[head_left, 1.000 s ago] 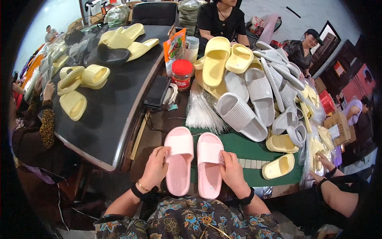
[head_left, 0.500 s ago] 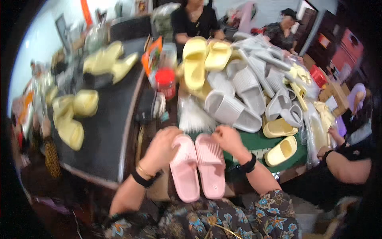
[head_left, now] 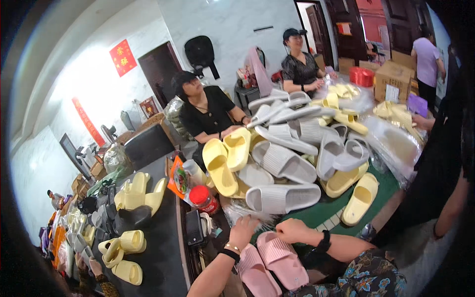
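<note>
In front of your body, low in the view, two pink slippers point(head_left: 283, 260) are placed side by side, the toes pointing away from you and the heels towards you. Your left hand point(head_left: 241, 232) is at the toe of the left one, with its fingers partly spread and bent, reaching beside the clear plastic strips point(head_left: 237, 210). Your right hand point(head_left: 296, 231) is at the toe of the right one, with its fingers curled inwards. I cannot tell whether either hand has hold of a slipper, because the fingertips are partly hidden.

Beyond your hands, a grey slipper point(head_left: 304, 198) lies on its side at the near edge of a pile of grey and yellow slippers. To the right, a yellow slipper point(head_left: 360, 199) rests upon the green mat point(head_left: 383, 194). To the left stands a jar point(head_left: 202, 197) with red lid, near the black desk point(head_left: 161, 262), which carries more yellow slippers point(head_left: 127, 272).
</note>
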`<act>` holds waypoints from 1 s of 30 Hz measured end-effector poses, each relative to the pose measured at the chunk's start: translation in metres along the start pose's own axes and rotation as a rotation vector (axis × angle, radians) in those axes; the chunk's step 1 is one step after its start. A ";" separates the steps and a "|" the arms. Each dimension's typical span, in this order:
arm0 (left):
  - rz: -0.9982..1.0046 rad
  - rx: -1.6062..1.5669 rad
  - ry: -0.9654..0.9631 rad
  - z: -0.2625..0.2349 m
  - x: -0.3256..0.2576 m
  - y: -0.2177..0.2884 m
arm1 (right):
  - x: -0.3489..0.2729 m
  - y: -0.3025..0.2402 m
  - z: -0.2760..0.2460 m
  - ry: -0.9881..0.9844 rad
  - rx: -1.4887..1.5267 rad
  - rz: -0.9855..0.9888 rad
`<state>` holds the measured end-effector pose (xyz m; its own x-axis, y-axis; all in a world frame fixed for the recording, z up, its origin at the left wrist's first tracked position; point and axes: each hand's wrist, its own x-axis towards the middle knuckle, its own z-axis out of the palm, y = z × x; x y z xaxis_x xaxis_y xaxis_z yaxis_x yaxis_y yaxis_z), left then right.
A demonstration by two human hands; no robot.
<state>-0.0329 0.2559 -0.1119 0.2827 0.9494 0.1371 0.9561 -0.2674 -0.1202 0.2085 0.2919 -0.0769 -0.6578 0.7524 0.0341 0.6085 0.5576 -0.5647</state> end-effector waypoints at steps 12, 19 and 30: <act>-0.022 -0.056 0.026 -0.011 0.016 -0.004 | -0.130 0.022 -0.082 -0.602 0.500 -0.290; -0.028 -0.057 -0.040 -0.007 0.004 -0.002 | -0.156 0.006 -0.127 -0.837 0.705 -0.438; -0.085 -0.258 -0.058 -0.064 -0.014 0.004 | -0.168 -0.001 -0.177 -0.727 0.592 -0.366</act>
<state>-0.0281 0.2308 -0.0517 0.2032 0.9760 0.0785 0.9664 -0.2128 0.1443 0.3969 0.2270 0.0633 -0.9916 0.0630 -0.1125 0.1263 0.2989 -0.9459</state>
